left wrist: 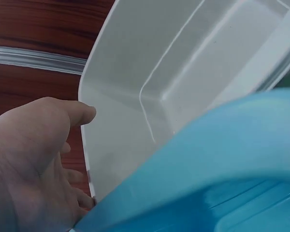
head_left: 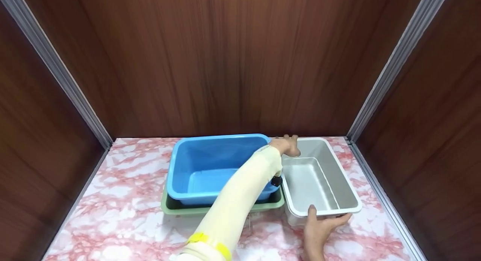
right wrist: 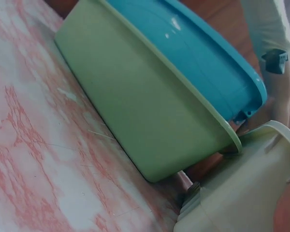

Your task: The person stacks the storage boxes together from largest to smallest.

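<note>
A light grey plastic bin [head_left: 340,171] stands at the right, its long side running away from me. My left hand [head_left: 287,145] reaches across to its far rim; in the left wrist view the thumb [left wrist: 82,113] overlaps the rim and the other fingers bend behind the far wall. At the near end my right hand [head_left: 319,231] grips the rim, thumb over the edge and fingers along the outer wall. Beside the grey bin, a blue bin [head_left: 204,196] sits inside a green bin [head_left: 180,211]. My left forearm passes over the blue bin and hides part of it.
The bins stand on a red-and-white marbled tabletop [head_left: 124,223]. Dark wood panels [head_left: 233,65] close off the back and both sides, with metal strips [head_left: 391,73] at the corners. A small black device [head_left: 276,181] hangs under the left wrist's cream sleeve [head_left: 236,193].
</note>
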